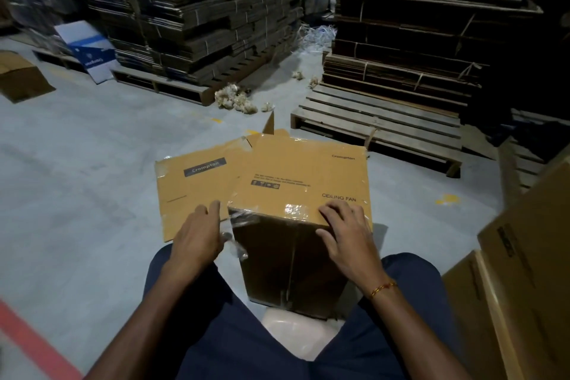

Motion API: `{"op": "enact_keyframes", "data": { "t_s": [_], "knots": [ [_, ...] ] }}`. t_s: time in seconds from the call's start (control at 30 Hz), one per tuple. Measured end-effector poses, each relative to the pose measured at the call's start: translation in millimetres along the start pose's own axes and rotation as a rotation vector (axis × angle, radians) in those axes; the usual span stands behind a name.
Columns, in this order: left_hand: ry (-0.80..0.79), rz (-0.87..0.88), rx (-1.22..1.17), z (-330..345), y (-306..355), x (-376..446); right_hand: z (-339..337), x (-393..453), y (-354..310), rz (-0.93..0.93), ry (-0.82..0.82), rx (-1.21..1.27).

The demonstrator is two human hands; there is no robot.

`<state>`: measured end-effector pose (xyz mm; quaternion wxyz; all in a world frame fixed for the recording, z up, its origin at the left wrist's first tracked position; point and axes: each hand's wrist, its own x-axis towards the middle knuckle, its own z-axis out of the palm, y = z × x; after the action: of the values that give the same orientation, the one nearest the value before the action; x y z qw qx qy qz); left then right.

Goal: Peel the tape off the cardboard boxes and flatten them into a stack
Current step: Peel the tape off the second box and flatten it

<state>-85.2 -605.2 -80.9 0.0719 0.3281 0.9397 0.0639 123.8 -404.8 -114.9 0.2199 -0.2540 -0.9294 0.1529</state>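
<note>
Open floor (77,182) lies left; pallet (379,129) ahead and cartons (524,256) right hem the box (302,182).

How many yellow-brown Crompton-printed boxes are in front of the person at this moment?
2. One standing box marked CEILING FAN sits between the knees, under the right hand. One flattened box lies on the floor to its left, partly under it. Others could be hidden beneath.
</note>
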Motion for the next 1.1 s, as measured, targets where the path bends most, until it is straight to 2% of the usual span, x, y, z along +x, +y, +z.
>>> {"op": "enact_keyframes", "data": {
  "t_s": [0.1, 0.17, 0.23, 0.37, 0.43, 0.57, 0.63, 0.73, 0.8, 0.87, 0.93, 1.0, 1.07, 1.1],
  "knots": [
    [-0.053, -0.01, 0.253, 1, -8, -3, 1, 5, -10, -0.015, -0.028, -0.006],
    [-0.07, 0.02, 0.304, -2, -11, -2, 0, 9, -12, -0.008, -0.045, -0.01],
    [-0.157, 0.057, 0.219, -5, -14, 4, -1, 12, -10, 0.0, -0.049, -0.01],
    [-0.428, 0.104, -0.106, -10, -25, 11, -2, 12, -9, 0.026, -0.045, -0.016],
    [-0.328, 0.095, -0.26, -13, -23, 8, 0, 12, -12, 0.043, -0.062, -0.049],
    [0.086, -0.083, -0.747, -3, -14, 9, 3, 15, -16, 0.059, -0.067, -0.054],
    [0.188, -0.101, -0.819, 10, -16, 11, 4, 14, -16, 0.054, -0.064, -0.047],
    [0.314, -0.063, -0.799, 19, -8, 8, 4, 14, -14, 0.056, -0.058, -0.05],
    [0.381, -0.059, -0.831, 18, 0, 5, 4, 14, -12, 0.07, -0.052, -0.052],
    [0.442, -0.107, -0.965, 13, 2, 6, 3, 14, -9, 0.073, -0.048, -0.053],
    [0.478, -0.174, -1.288, -2, 0, 12, 2, 14, -6, 0.067, -0.04, -0.061],
    [0.448, -0.243, -1.57, -20, -6, 15, 1, 13, -3, 0.062, -0.032, -0.076],
    [0.429, -0.29, -1.599, -30, -14, 16, 1, 11, -2, 0.061, -0.021, -0.083],
    [0.432, -0.285, -1.491, -29, -19, 17, 2, 10, -3, 0.059, -0.02, -0.083]
  ]
}}
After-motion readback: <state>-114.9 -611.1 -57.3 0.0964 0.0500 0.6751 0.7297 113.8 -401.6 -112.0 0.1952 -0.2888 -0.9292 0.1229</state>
